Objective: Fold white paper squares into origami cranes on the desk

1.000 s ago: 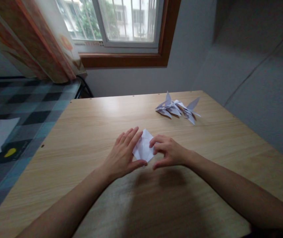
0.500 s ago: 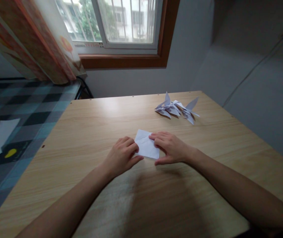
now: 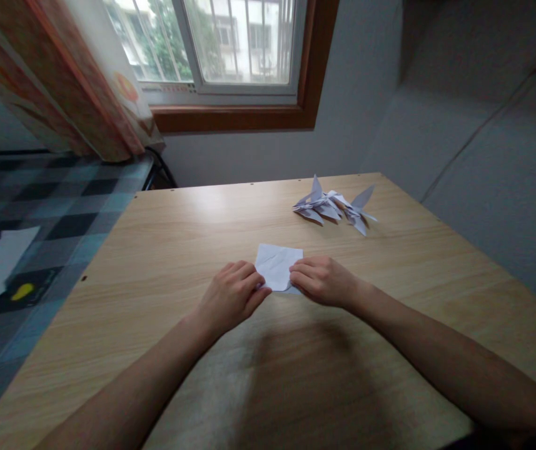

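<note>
A small folded white paper (image 3: 277, 265) lies on the wooden table (image 3: 178, 237) in front of me. My left hand (image 3: 231, 295) is curled, its fingertips pinching the paper's left lower edge. My right hand (image 3: 323, 280) is also curled, its fingers closed on the paper's right lower edge. The paper's near corner is hidden between the two hands. Both forearms reach in from the bottom of the view.
A pile of folded white paper cranes (image 3: 334, 206) sits at the table's far right. A bed with a dark checked cover (image 3: 37, 212) stands to the left. A window (image 3: 230, 44) and curtain (image 3: 75, 81) are behind; grey walls are behind and to the right.
The paper went from an open diamond shape to a flat folded piece. My left fingers curled from flat to closed, and my right hand drew in and closed on the paper's edge.
</note>
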`<action>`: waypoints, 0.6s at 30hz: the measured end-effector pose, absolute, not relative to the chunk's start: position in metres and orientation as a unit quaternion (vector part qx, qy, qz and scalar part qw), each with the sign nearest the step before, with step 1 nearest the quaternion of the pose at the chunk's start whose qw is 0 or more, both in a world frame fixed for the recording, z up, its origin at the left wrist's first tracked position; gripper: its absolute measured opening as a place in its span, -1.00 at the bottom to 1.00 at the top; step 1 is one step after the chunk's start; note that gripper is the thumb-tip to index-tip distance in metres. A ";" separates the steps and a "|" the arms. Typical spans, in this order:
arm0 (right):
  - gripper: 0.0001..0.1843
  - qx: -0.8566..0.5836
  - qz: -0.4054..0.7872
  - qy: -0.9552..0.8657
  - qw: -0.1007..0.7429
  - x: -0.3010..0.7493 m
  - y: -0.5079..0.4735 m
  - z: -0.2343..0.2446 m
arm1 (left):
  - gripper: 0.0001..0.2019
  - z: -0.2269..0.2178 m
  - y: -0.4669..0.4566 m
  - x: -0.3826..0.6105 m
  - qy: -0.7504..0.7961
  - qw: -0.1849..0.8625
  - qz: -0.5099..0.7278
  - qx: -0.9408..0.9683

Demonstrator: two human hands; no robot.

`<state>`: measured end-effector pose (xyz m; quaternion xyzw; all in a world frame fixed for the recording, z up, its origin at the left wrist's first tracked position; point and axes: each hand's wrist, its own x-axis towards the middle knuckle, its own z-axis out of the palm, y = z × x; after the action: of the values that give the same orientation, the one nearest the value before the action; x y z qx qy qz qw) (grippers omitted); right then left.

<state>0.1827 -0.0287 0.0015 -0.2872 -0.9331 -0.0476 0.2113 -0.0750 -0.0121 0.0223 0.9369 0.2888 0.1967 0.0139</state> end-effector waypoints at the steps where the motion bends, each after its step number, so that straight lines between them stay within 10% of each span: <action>1: -0.80 -0.290 -0.057 -0.931 0.216 0.183 -0.029 0.001 | -0.74 0.023 -0.012 -0.075 0.289 0.012 0.197 0.937; 18: -0.95 -0.320 -0.028 -0.827 0.462 0.164 -0.043 0.005 | -0.85 0.026 -0.017 -0.074 0.300 -0.151 0.206 0.919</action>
<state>0.1644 -0.0434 0.0046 -0.3197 -0.8267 -0.0282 0.4621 -0.0738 -0.0168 0.0259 0.9190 0.3004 0.2063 -0.1506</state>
